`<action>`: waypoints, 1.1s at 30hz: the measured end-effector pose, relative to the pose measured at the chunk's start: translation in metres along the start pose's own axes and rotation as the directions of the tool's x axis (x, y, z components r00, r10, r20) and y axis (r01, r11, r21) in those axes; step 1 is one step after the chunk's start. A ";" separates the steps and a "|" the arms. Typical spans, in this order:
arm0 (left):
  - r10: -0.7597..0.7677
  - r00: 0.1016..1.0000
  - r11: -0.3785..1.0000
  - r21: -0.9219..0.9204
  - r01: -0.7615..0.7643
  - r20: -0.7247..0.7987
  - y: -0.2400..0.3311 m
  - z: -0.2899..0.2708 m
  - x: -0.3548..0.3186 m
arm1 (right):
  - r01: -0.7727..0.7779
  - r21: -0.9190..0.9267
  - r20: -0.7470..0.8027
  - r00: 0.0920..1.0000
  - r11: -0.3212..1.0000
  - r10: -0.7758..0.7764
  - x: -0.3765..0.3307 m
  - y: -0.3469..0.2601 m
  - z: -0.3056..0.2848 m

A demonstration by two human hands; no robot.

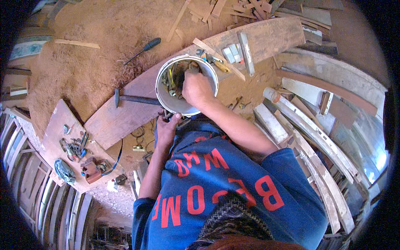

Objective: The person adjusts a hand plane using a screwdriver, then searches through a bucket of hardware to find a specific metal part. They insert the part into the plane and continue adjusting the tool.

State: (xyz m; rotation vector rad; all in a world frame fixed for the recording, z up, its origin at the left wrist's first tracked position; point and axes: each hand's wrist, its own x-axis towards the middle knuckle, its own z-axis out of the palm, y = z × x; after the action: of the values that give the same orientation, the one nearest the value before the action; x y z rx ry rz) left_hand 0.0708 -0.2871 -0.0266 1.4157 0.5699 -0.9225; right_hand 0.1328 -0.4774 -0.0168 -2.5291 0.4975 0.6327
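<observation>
Holding white bucket [177,105] by near rim with left hand [167,125], with thumb on lip and other fingers mostly hidden. Reaching inside, among loose hardware [171,82], with right hand [196,88] curled; can't tell grip. Located over near edge of wooden plank [271,38], beside 1 hammer [135,99] pointing head-first at far edge.

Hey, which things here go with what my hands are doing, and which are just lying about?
Seemingly in use:
White bucket, with your right hand inside and left hand at its near rim
Jumbled small items inside it

Apparently lying about:
Hammer on the plank
Dark-handled screwdriver
Yellow-handled tool
Wood offcuts
</observation>
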 end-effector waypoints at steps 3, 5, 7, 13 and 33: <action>0.020 0.999 1.000 -0.013 -0.019 0.039 -0.011 -0.006 0.007 | 0.004 0.342 -0.224 0.971 0.940 0.078 0.002 0.005 -0.004; 0.016 0.999 1.000 0.009 -0.016 0.035 -0.011 -0.006 0.006 | 0.061 0.346 -0.231 0.973 0.936 0.022 -0.009 0.003 -0.025; 0.007 1.000 0.998 0.061 -0.007 -0.002 0.004 -0.002 0.000 | 0.090 0.243 -0.218 0.975 0.966 -0.036 -0.020 0.002 -0.053; -0.041 0.994 0.998 0.047 0.037 0.099 -0.014 -0.013 0.013 | 0.023 -0.170 0.012 1.000 0.985 -0.021 -0.038 0.002 -0.089; -0.035 0.998 0.993 0.113 0.030 0.043 -0.006 -0.008 0.009 | 0.045 0.160 -0.063 0.997 0.986 -0.035 -0.075 -0.022 -0.019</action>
State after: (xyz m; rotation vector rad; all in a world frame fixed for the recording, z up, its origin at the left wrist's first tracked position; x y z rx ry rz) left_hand 0.0728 -0.2805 -0.0383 1.4867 0.5155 -1.0232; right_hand 0.0867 -0.4528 0.0443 -2.4042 0.4971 0.4824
